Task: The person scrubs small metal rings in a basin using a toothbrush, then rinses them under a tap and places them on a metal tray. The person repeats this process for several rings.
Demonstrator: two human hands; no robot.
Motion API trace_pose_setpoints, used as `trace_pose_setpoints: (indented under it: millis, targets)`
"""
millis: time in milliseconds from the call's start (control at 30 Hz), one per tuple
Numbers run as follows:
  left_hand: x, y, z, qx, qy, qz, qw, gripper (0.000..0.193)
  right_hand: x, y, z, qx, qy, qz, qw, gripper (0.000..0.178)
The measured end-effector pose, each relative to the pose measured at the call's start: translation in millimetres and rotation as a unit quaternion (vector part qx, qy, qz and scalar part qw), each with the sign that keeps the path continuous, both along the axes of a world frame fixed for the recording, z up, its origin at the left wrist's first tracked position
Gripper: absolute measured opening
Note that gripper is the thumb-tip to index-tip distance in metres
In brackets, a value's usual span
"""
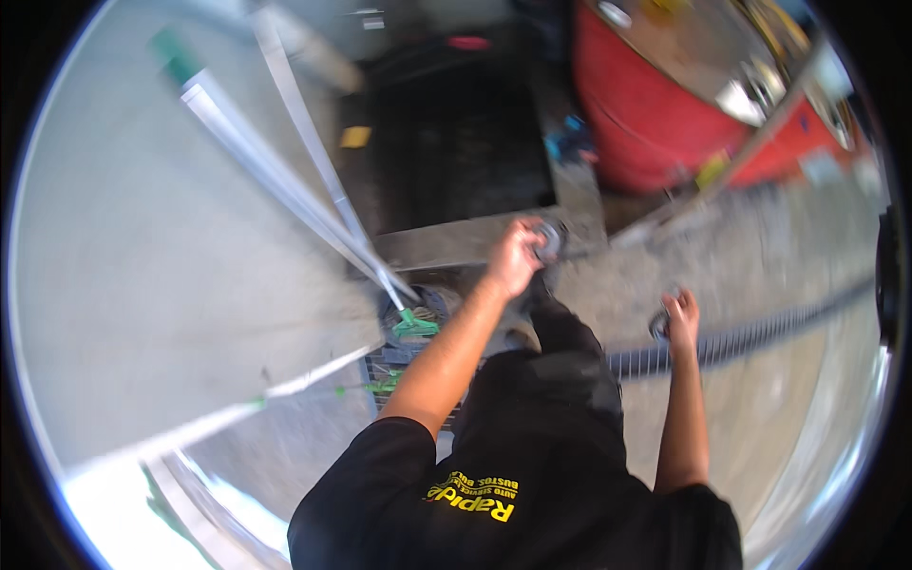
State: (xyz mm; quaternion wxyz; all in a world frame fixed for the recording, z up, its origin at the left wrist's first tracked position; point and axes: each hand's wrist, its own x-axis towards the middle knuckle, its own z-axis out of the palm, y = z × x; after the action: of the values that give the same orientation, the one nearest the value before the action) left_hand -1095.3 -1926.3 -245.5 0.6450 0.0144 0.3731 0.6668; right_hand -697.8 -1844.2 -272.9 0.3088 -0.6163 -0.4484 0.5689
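My left hand is closed around a round, grey, ring-like part, held out ahead of me near the dark square tray. Blur hides what kind of part it is. Farther right, my right hand is closed on a small dark round part, above the concrete floor and a ribbed grey hose. Most of that part lies behind my fingers, so its kind does not show.
A red drum with things on its lid stands ahead at the right. Long poles lean at the left wall, one above a green brush-like head by a dark bucket. A yellow block sits at the tray's left edge.
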Motion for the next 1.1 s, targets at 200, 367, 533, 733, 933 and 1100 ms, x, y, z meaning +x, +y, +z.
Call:
trace_pose_setpoints:
  millis: [200,367,533,733,933,1100]
  targets:
    - [29.4,-191.9,99.7,-0.083,0.207,0.041,0.974,0.030,-9.1,2.7,103.3,0.014,0.008,0.153,0.988,0.042]
    - [111.7,-381.9,112.5,-0.241,0.335,0.140,0.900,0.028,-47.0,15.5,90.2,0.000,0.114,0.370,0.922,0.032]
    - [297.6,-525.2,94.9,-0.546,0.431,0.270,0.666,0.032,-123.6,-46.5,129.8,-0.035,0.124,0.559,0.819,0.037]
    - [558.8,-630.6,80.4,-0.526,0.012,0.620,0.582,0.022,-205.2,-226.1,249.7,-0.054,0.318,0.701,0.636,0.065]
    - [690.5,-673.4,115.9,-0.463,-0.035,0.758,0.458,0.013,-227.2,-405.4,337.6,-0.217,0.402,0.717,0.527,0.053]
    - [751.6,-713.3,119.4,-0.462,-0.027,0.815,0.348,0.017,-251.3,-523.8,327.1,0.171,0.326,0.767,0.526,0.021]
